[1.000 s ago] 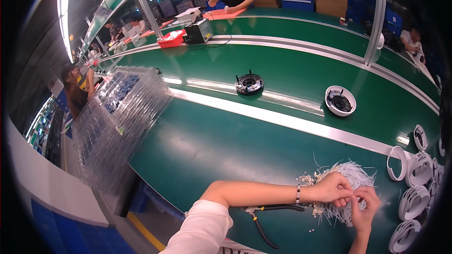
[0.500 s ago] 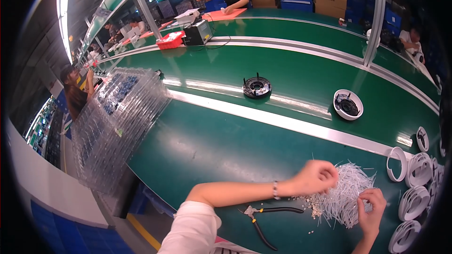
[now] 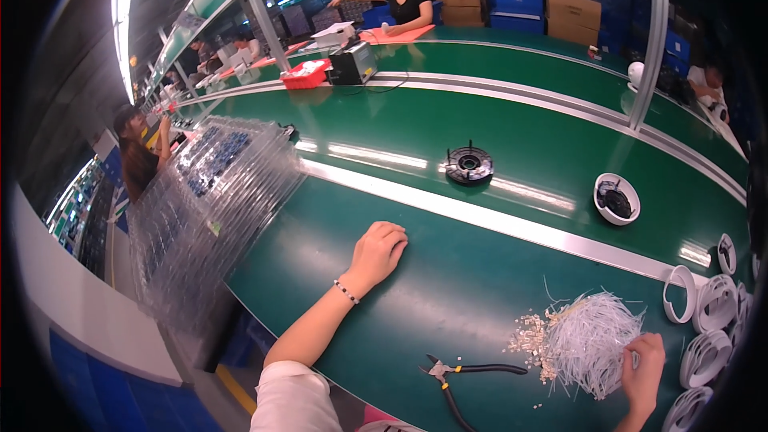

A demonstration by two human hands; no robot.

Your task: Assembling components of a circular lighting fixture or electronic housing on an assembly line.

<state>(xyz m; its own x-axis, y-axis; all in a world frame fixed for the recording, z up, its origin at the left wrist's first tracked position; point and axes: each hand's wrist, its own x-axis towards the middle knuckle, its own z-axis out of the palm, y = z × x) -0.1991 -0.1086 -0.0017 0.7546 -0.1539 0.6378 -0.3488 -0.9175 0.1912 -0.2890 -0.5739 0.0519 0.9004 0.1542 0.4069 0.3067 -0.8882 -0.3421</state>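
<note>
My left hand (image 3: 378,254) is over the green table, left of the pliers, its fingers curled in. What it holds, if anything, is hidden. At the right edge of a tangled pile of thin white strips (image 3: 596,340), my right hand (image 3: 644,364) has thumb and fingers brought together. I cannot make out anything between them. Many tiny cream-coloured pieces (image 3: 530,336) lie scattered along the pile's left side. Cutting pliers (image 3: 448,372) with black and yellow handles rest on the table between my two arms, jaws pointing left.
White plastic rings (image 3: 714,304) stand stacked at the right. Beyond a metal rail (image 3: 512,224), the green belt carries a black round part (image 3: 469,165) and a white housing (image 3: 616,200). Clear plastic trays (image 3: 216,208) are piled at the left. Co-workers sit farther off.
My left hand has moved from above the strip pile leftward across the table. My right hand stays by the pile's right edge. The whole view has shifted slightly.
</note>
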